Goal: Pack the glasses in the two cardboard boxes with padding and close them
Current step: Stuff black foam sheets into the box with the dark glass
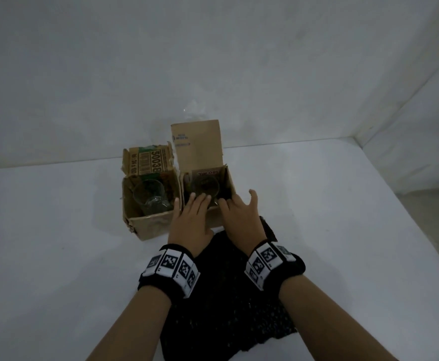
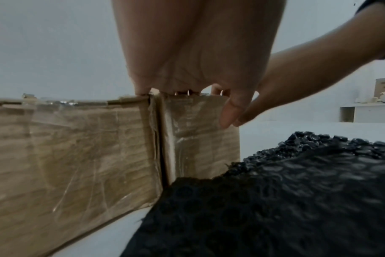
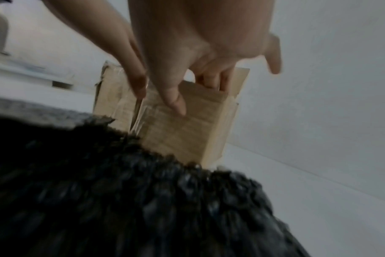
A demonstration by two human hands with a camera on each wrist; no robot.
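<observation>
Bare forearms; each wrist wears a black band: left wristband (image 1: 170,269), right wristband (image 1: 273,261), both ringed with white square black-patterned marker tiles.

My feeds are dim and bluish-grey, with soft, flat light and no clear source. On the head camera the white table (image 1: 56,230) carries only faint shadows beside the boxes (image 1: 150,225), and the box insides are murky. A small glint sits on clear plastic (image 1: 193,113) behind them. The wall lines bend toward the right edge. On the left wrist feed tape on the cardboard (image 2: 77,156) gives pale glare. The right wrist feed is smeared: the black bubble wrap (image 3: 121,200) is blurred, and my right hand (image 3: 209,43) is soft.
</observation>
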